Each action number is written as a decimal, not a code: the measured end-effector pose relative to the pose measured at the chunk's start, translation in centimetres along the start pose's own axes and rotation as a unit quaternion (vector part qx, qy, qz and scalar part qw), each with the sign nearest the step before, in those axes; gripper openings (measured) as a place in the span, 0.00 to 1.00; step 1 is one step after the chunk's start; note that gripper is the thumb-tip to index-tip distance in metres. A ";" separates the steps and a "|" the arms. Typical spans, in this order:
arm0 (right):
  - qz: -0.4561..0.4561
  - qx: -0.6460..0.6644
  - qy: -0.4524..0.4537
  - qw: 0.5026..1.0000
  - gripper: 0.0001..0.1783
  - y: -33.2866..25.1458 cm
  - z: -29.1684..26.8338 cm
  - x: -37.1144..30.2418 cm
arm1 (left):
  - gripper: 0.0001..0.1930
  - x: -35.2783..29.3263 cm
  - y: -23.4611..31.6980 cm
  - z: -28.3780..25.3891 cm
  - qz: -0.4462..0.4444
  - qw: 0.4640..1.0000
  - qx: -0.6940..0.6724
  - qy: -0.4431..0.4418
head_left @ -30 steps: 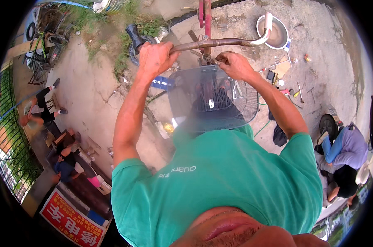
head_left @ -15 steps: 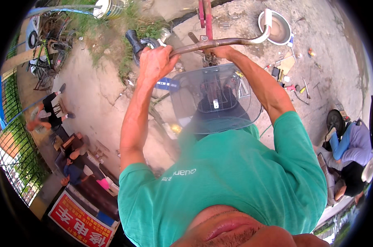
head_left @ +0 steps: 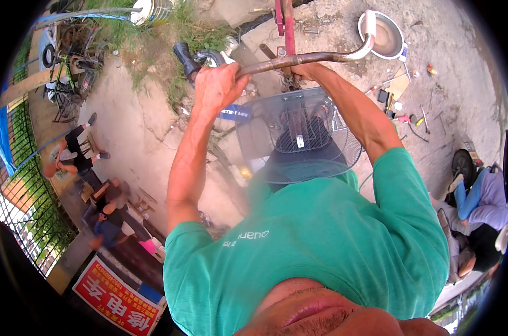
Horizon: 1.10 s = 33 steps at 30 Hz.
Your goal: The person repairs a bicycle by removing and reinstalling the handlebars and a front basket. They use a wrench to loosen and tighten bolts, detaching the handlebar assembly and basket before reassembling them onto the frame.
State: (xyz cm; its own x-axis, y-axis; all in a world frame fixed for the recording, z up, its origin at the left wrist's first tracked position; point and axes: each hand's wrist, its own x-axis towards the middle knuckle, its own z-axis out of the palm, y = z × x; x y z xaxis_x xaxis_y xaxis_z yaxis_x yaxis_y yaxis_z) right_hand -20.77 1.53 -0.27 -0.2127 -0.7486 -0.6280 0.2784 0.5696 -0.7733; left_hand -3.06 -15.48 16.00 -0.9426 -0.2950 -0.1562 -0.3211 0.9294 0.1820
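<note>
A rusty bicycle handlebar (head_left: 299, 58) runs across in front of me, its right end bright metal with a pale grip. My left hand (head_left: 219, 85) is closed around the bar's left end, beside a black grip (head_left: 184, 59). At the middle of the bar, my right hand (head_left: 310, 70) reaches in just beneath it by the stem; its fingers are hidden there. Below the bar, close to my body, hangs a wire mesh basket (head_left: 254, 143). A red frame tube (head_left: 289, 33) stretches away beyond the bar.
Far right stands a metal basin (head_left: 398, 51) holding murky liquid. Hand tools, including a hammer-like one (head_left: 425, 119), lie scattered on the concrete. A blue box (head_left: 235, 112) is left of the basket. People sit at left (head_left: 77, 148) and right (head_left: 483, 201); a bicycle (head_left: 66, 81) lies far left.
The whole view has shifted slightly. Both hands keep their places along the handlebar, with no clear change in grip.
</note>
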 end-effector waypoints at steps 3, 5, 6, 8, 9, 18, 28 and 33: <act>0.002 -0.001 0.005 1.000 0.14 0.2 0.2 0.3 | 0.15 -0.1 -0.3 0.4 0.006 1.000 -0.005 0.010; 0.000 0.000 0.012 1.000 0.14 0.2 0.3 0.5 | 0.15 0.0 -0.3 0.4 0.011 1.000 -0.003 0.014; 0.003 0.001 0.013 1.000 0.15 0.2 0.5 0.4 | 0.15 -0.2 -0.4 0.6 0.011 1.000 -0.001 0.017; 0.005 0.004 0.015 1.000 0.15 0.0 0.4 0.4 | 0.15 -0.2 -0.4 0.5 0.007 1.000 0.002 0.009; 0.008 0.003 0.017 1.000 0.16 -0.1 0.2 0.3 | 0.14 0.0 -0.2 0.1 0.002 1.000 0.003 -0.006; -0.010 -0.003 0.040 0.999 0.16 0.9 0.5 1.2 | 0.19 -2.7 5.4 3.4 0.065 0.970 -0.218 0.085; -0.029 0.029 0.047 0.998 0.15 1.4 0.2 1.4 | 0.22 4.5 3.4 12.9 -0.176 0.852 -0.374 -0.322; -0.023 0.062 0.047 0.997 0.14 1.5 0.9 2.1 | 0.12 4.8 3.1 15.6 -0.251 0.813 -0.439 -0.290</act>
State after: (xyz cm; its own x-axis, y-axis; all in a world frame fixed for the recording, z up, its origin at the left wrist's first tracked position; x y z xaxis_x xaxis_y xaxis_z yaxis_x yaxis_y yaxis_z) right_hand -19.94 0.54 -2.66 -0.3138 -0.7347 -0.6014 0.3781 0.4844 -0.7890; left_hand -7.18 -10.61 0.68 -0.5532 -0.1975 -0.8093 -0.8330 0.1337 0.5368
